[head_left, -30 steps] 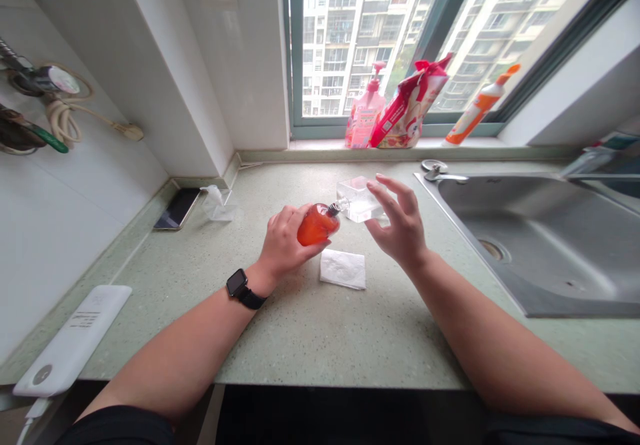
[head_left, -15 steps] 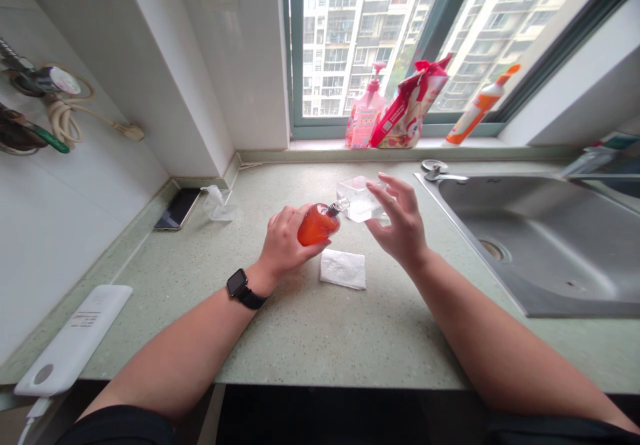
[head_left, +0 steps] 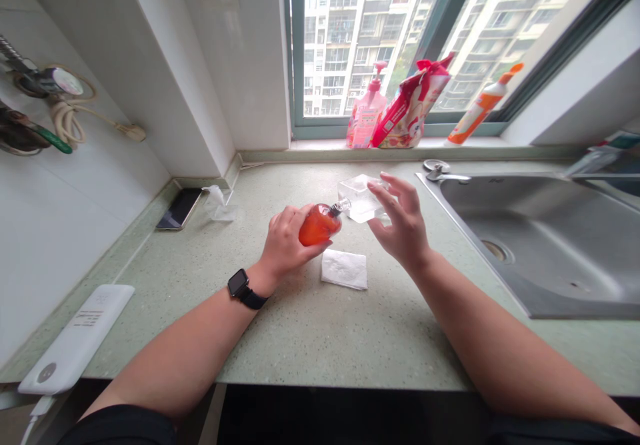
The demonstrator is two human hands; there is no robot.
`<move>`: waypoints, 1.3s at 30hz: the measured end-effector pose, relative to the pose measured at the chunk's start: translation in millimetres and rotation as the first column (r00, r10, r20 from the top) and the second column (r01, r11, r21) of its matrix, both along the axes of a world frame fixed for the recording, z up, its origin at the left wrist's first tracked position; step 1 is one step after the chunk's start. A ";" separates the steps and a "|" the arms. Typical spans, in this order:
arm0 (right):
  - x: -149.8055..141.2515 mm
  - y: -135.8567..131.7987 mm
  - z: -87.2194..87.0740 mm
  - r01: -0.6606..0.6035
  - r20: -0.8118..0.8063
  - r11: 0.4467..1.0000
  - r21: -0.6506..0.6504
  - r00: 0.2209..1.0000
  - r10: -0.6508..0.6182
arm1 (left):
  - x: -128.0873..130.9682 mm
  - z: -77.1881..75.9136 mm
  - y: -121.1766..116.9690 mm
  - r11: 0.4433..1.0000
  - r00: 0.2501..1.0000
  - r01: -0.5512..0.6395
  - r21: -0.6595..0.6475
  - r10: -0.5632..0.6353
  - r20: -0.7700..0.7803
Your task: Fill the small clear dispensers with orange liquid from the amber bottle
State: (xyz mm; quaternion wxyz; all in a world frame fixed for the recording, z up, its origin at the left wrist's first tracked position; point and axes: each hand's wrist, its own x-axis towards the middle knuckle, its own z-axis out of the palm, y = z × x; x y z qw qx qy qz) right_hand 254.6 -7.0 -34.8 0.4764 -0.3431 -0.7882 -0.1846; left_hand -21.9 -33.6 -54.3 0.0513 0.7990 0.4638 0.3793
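over the middle of the counter (head_left: 310,345): two bare hands hold an orange bottle (head_left: 314,228) and a clear square container (head_left: 359,198) end to end, well back from the front edge.
left hand (head_left: 285,240): wrapped firmly around the orange bottle, clamped on its body; a black watch (head_left: 237,284) circles the wrist.
orange bottle: tilted, its dark threaded neck (head_left: 334,211) pointing away from the palm and toward the container.
right hand (head_left: 406,222): fingers and thumb pinch the clear container from the side nearer the sink (head_left: 525,222).
meeting point: the two openings appear to touch, though glare and see-through walls make it hard to tell where one ends and the other starts.
folded tissue (head_left: 344,270): flat on the counter, between the bottle and the front edge.
far left corner: a phone (head_left: 179,209) lies by the wall, a clear plastic piece (head_left: 220,209) near it.
front left corner: a white power bank (head_left: 83,335) lies with a cable (head_left: 40,410) plugged into its near end.
windowsill (head_left: 320,144): past the counter's back edge, a pink pump bottle (head_left: 367,124) stands beside a red bag (head_left: 413,115), with an orange-and-white bottle (head_left: 476,115) farther right.
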 end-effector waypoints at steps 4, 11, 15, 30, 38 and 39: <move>-0.7 -0.8 0.7 -0.010 0.001 1.000 -0.016 1.000 0.010 | -0.1 -0.1 0.0 1.000 1.000 0.003 -0.002 -0.003 0.004; -0.2 -1.2 2.6 -0.034 0.011 0.999 -0.023 0.999 0.034 | -0.2 0.0 -0.2 1.000 1.000 -0.001 -0.004 0.001 0.007; 0.2 -1.7 3.5 -0.025 0.014 0.999 -0.026 1.000 0.025 | -0.3 -0.1 0.0 1.000 1.000 -0.001 -0.007 0.001 0.002; -1.2 -2.6 4.8 -0.027 0.012 0.999 -0.045 1.000 0.027 | -0.1 2.2 -1.4 1.000 1.000 -0.001 -0.015 0.001 -0.002; -0.9 -4.1 5.2 -0.054 0.039 0.992 -0.112 0.998 0.059 | -0.4 2.3 -0.3 1.000 1.000 -0.002 -0.009 0.002 -0.012; -0.9 -4.5 5.4 -0.058 0.041 0.992 -0.112 0.997 0.062 | -0.4 2.4 -0.5 1.000 1.000 -0.001 -0.010 0.001 -0.011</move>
